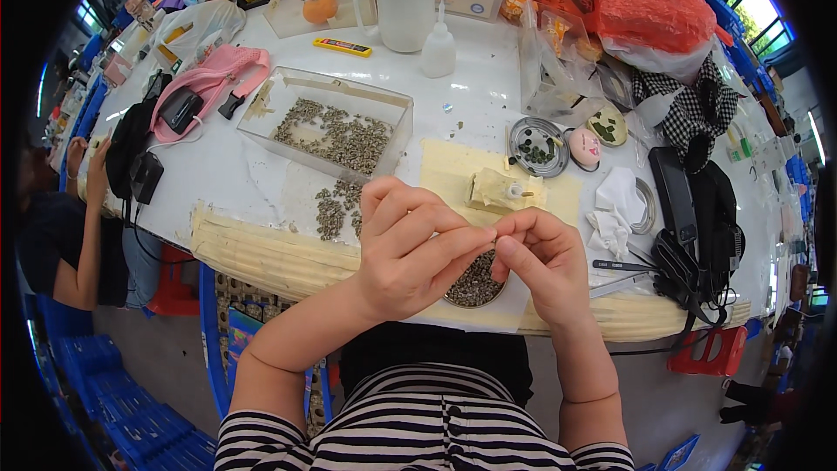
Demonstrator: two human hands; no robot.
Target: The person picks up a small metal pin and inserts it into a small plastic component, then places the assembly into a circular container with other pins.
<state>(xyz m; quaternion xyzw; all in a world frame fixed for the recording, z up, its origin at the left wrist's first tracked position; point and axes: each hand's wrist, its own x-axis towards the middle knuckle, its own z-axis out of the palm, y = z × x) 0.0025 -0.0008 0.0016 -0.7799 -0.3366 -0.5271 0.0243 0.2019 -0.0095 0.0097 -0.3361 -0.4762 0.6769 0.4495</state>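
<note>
My left hand (408,249) and my right hand (545,263) meet fingertip to fingertip, both closed in a pinch. Whatever sits between the fingertips is too small to make out. Right below them is a round dish (475,305) full of small grey-brown metal-looking parts, partly covered by my hands. Just beyond my fingers stands a block wrapped in cream tape (490,190) with a small white nozzle-like piece on top. To the left, a clear plastic box (397,126) holds many similar small parts, and a loose pile (331,214) of them lies in front of it.
A round clear dish (539,146) with dark green bits lies right of the block. Tweezers (621,266) and a black pouch (697,262) are at the right. A white mug (405,13) and squeeze bottle (438,51) stand at the back. Another person's arm (91,209) rests at far left.
</note>
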